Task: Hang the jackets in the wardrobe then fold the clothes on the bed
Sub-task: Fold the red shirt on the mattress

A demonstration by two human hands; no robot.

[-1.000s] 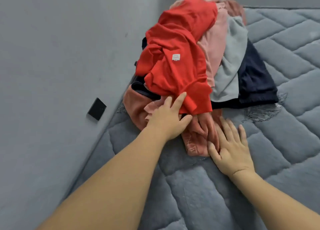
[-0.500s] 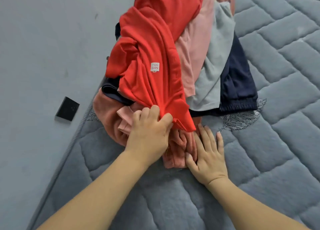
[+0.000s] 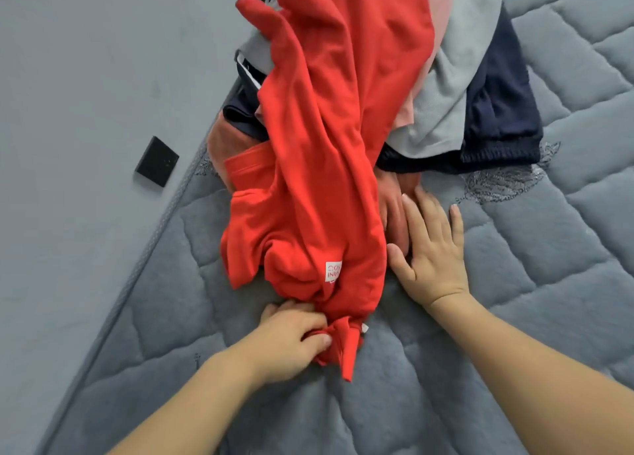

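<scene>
The left hand point(image 3: 291, 343) grips the near end of the red garment point(image 3: 326, 152) with curled fingers, while the right hand point(image 3: 430, 259) lies flat, fingers straight, on the bed point(image 3: 514, 317) just right of it.

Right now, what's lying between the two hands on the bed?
In the head view, the red garment stretches down between them: the left hand grips its lower end, the right hand lies flat beside it.

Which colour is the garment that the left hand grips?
Red, gripped by the left hand; the head view shows it.
</scene>
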